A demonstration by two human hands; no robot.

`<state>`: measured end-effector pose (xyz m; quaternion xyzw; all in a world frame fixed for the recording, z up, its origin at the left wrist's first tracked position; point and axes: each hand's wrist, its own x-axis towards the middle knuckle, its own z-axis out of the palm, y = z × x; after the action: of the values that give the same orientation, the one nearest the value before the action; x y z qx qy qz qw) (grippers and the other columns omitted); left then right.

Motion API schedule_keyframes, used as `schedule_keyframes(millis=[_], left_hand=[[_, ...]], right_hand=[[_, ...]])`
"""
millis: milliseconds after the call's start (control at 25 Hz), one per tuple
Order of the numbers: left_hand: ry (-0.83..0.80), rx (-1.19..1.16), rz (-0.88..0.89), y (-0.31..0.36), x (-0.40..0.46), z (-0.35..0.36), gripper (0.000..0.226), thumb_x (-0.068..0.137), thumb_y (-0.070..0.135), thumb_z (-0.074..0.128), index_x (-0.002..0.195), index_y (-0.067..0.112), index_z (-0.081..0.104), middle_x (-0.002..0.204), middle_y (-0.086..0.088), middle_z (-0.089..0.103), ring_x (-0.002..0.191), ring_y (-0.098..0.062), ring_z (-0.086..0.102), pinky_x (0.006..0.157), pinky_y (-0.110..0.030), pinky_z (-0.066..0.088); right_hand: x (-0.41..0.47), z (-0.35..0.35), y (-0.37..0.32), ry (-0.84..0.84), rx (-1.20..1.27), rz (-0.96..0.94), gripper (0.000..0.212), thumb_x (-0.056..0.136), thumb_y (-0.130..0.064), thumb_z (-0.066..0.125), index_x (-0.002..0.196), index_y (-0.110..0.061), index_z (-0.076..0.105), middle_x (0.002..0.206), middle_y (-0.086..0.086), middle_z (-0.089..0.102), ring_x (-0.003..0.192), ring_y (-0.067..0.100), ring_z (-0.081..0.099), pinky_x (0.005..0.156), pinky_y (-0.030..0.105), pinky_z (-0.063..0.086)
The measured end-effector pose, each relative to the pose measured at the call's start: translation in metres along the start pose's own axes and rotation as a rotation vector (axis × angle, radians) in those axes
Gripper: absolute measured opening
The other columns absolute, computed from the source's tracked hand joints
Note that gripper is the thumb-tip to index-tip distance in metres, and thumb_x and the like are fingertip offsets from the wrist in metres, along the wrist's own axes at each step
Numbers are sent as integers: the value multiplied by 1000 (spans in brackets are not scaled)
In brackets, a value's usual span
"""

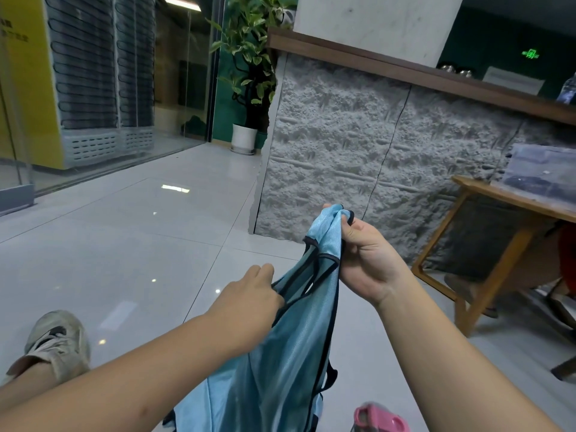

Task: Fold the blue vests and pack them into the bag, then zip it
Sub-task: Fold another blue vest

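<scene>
A light blue mesh vest (pixel 280 353) with black trim hangs in front of me, lifted off the floor. My right hand (pixel 364 260) grips its bunched shoulder strap at the top. My left hand (pixel 249 294) reaches into the strap opening lower down, fingers against the black edging; whether it pinches the trim is hidden. More blue fabric (pixel 193 410) lies at the bottom of the view. No bag shows in this view.
I sit on a glossy grey tiled floor (pixel 140 238). My shoe (pixel 59 341) is at the lower left. A stone-faced counter (pixel 374 145) stands ahead, a wooden table (pixel 486 244) to the right. A pink object (pixel 378 417) lies at the bottom edge.
</scene>
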<state>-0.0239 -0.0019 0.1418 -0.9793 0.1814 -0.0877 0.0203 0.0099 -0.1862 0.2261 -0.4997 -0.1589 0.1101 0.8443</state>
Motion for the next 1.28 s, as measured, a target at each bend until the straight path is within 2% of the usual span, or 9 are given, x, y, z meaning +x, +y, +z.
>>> schedule_keyframes(millis=[200, 360, 480, 560, 720, 920, 1080, 1160, 1280], left_hand=[[-71, -204, -17, -17, 0, 3, 39, 89, 15, 42, 116, 30, 66, 117, 1, 43, 111, -22, 44, 84, -36, 47], [-33, -550, -9, -37, -4, 0, 33, 94, 50, 37, 87, 29, 61, 102, 10, 51, 93, -9, 55, 85, -34, 46], [57, -661, 6, -52, -10, 6, 41, 83, 70, 60, 86, 29, 64, 90, 12, 59, 84, -6, 58, 78, -34, 53], [140, -817, -17, -56, -10, 8, 27, 77, 53, 78, 78, 28, 65, 77, 12, 64, 73, -5, 60, 72, -34, 56], [208, -1113, -143, -63, -6, -6, 23, 80, 9, 86, 79, 8, 63, 68, -3, 63, 65, -15, 62, 66, -37, 52], [209, -1336, -92, -63, -14, -58, 38, 74, -3, 88, 95, 6, 57, 78, 1, 73, 72, -14, 71, 62, -27, 58], [260, -1539, 10, -66, -20, -103, 54, 70, -10, 85, 114, 6, 57, 95, -6, 77, 86, -24, 76, 71, -38, 65], [123, -1741, 3, -72, -20, -95, 67, 65, -7, 88, 124, 8, 61, 111, -14, 76, 94, -32, 75, 80, -48, 64], [-365, -1553, -58, -64, -24, -58, 73, 58, 11, 96, 125, 3, 66, 122, -19, 73, 111, -36, 72, 106, -55, 52]], right_hand=[[3, -12, -3, 73, -39, -19, 26, 88, -13, 60, 109, 1, 64, 89, 15, 76, 79, 25, 75, 78, 38, 64], [11, -24, -6, 228, -33, -77, 20, 101, -8, 55, 116, 3, 64, 102, 20, 73, 84, 28, 73, 81, 43, 64], [20, -34, -13, 351, -55, -147, 20, 103, -6, 55, 118, 2, 66, 119, 21, 71, 99, 30, 69, 100, 47, 56], [25, -32, -15, 407, -120, -166, 16, 101, -6, 59, 112, 0, 70, 120, 20, 72, 102, 29, 69, 102, 46, 55], [33, -19, -18, 497, -295, -177, 8, 100, -10, 66, 102, -8, 74, 99, 9, 75, 91, 25, 66, 83, 42, 54], [39, 1, -50, 548, -290, -263, 6, 98, -7, 68, 98, -9, 73, 97, 5, 75, 89, 20, 68, 84, 35, 61], [43, 19, -80, 505, -231, -379, 9, 99, -9, 66, 98, -9, 75, 103, 9, 78, 92, 21, 72, 87, 36, 64], [47, 28, -88, 460, -186, -406, 12, 101, -9, 64, 98, -9, 76, 105, 10, 79, 92, 21, 74, 85, 36, 64], [51, 37, -78, 403, -236, -345, 13, 102, -10, 62, 99, -9, 75, 96, 7, 80, 84, 19, 75, 73, 31, 63]])
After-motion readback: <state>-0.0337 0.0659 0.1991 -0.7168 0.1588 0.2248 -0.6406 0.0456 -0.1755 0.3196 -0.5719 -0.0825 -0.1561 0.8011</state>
